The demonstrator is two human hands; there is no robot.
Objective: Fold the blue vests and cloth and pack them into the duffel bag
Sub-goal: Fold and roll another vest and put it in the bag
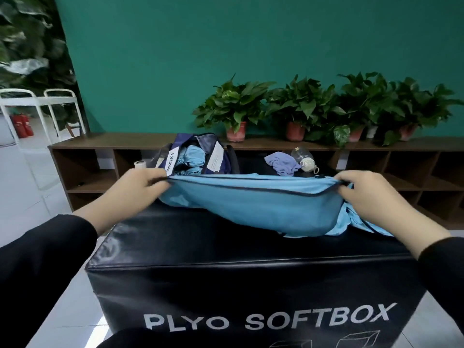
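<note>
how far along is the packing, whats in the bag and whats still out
Done: light blue fabric, apparently folded, already sits in the open duffel bag.
In hand: the left hand and right hand each keep a grip on an end of a blue vest, stretched over the black box, mid-fold.
Left: the purple-blue cloth lies crumpled and unfolded beside a bottle; this vest still needs packing.

front face of the black padded vinyl box point(251, 285): "PLYO SOFTBOX" in large white capitals, white line-drawn box outlines beneath, cut off by the frame edge | white tag point(172, 158) on the open navy blue duffel bag point(221, 156): "LVQUE" in black, last letters uncertain | second white label point(215, 156) on the bag: small print, unreadable
</note>
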